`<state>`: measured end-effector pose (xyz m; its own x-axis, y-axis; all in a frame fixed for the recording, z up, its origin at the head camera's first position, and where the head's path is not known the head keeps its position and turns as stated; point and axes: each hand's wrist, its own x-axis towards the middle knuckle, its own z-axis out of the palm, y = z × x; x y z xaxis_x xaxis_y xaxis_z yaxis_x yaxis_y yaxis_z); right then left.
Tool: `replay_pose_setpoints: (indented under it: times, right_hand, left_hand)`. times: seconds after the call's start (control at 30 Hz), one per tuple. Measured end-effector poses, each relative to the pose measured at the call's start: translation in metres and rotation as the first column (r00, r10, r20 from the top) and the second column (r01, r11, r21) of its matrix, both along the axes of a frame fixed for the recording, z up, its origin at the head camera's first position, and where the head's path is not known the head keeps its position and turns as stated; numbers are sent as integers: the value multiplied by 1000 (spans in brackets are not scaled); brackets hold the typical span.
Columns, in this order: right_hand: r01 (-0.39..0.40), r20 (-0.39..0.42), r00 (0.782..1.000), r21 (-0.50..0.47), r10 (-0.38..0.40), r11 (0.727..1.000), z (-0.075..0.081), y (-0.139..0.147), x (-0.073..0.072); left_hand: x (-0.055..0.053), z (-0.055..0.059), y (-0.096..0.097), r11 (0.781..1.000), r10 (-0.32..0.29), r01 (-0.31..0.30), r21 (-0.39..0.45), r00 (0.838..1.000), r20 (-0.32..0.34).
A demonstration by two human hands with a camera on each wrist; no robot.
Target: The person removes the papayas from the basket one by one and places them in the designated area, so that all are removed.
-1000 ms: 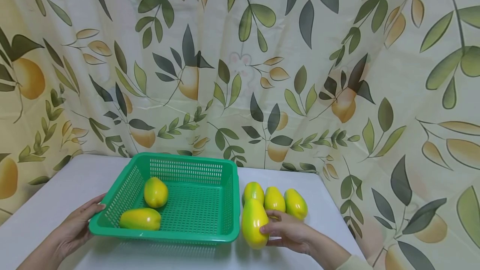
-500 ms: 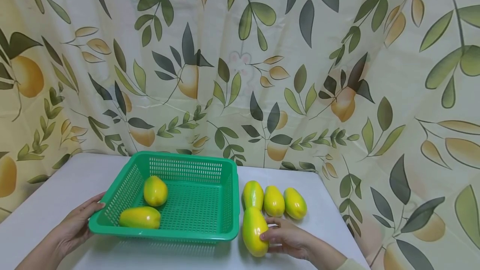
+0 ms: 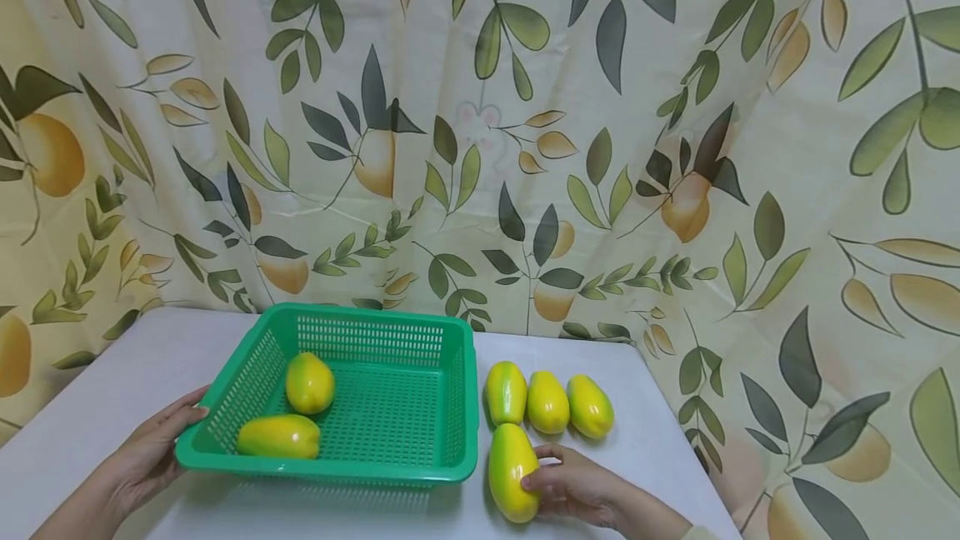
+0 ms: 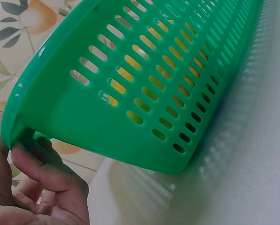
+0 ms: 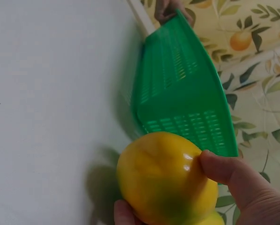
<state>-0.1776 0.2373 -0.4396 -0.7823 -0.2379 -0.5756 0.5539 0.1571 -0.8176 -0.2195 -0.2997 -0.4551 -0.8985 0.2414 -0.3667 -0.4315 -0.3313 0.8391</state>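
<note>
A green plastic basket (image 3: 382,468) stands on the table, its left rim pinched by my left hand (image 3: 153,450) between thumb and fingers. In the left wrist view, the fingers (image 4: 53,176) curl under the rim. Inside the basket are two glossy yellow-green papayas, one lying along the front (image 3: 279,437) and one behind it (image 3: 310,383). My right hand (image 3: 581,486) grips another papaya (image 3: 513,473) just right of the basket; in the right wrist view its thumb (image 5: 224,168) presses the side of that papaya. Part of the right hand's fingers is hidden behind the fruit.
Three more papayas sit in a row behind the right hand: left (image 3: 506,392), middle (image 3: 548,402) and right (image 3: 590,407). The white tabletop (image 3: 637,432) extends around them. A leaf-and-fruit patterned curtain (image 3: 480,232) hangs behind the table.
My right hand has brought its papaya down and toward me, away from the row behind. The left hand and basket have stayed practically still.
</note>
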Motion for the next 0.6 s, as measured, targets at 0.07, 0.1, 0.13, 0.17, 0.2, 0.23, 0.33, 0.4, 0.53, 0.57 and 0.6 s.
replay_pose_setpoints:
  times: [0.07,0.1,0.13,0.17,0.2,0.23,0.33,0.4,0.53,0.57,0.6]
  right_hand:
    - [7,8,1000,5,-7,1000,-2,1,0]
    - [10,11,1000,10,-10,1000,-2,1,0]
    - [10,15,1000,12,-10,1000,-3,1,0]
    - [10,16,1000,14,-10,1000,-4,0,0]
    - [10,15,1000,16,-10,1000,-4,1,1]
    - [10,14,1000,18,-10,1000,-5,1,1]
    - [12,9,1000,36,-12,999,-5,1,2]
    - [18,7,1000,55,-18,998,-4,0,2]
    - [9,5,1000,92,-10,996,-3,1,1]
    - [5,6,1000,96,-6,995,-3,1,0]
    - [1,7,1000,97,-2,995,-3,2,0]
  left_hand:
    - [0,0,0,1000,1,-1,-7,1000,1]
    - [-1,-1,0,1000,0,0,-4,1000,2]
    - [-1,-1,0,1000,3,-3,-5,1000,5]
    - [-1,-1,0,1000,5,-5,-7,1000,8]
    - [-1,-1,0,1000,6,-6,-5,1000,11]
    - [-1,-1,0,1000,5,-5,-3,1000,12]
    - [-1,0,0,1000,4,-4,4,1000,17]
    - [-1,0,0,1000,1,-1,9,1000,14]
    - [0,0,0,1000,1,-1,11,1000,7]
    - [0,1,0,1000,2,-2,9,1000,6]
    - [-1,1,0,1000,3,-3,7,1000,5]
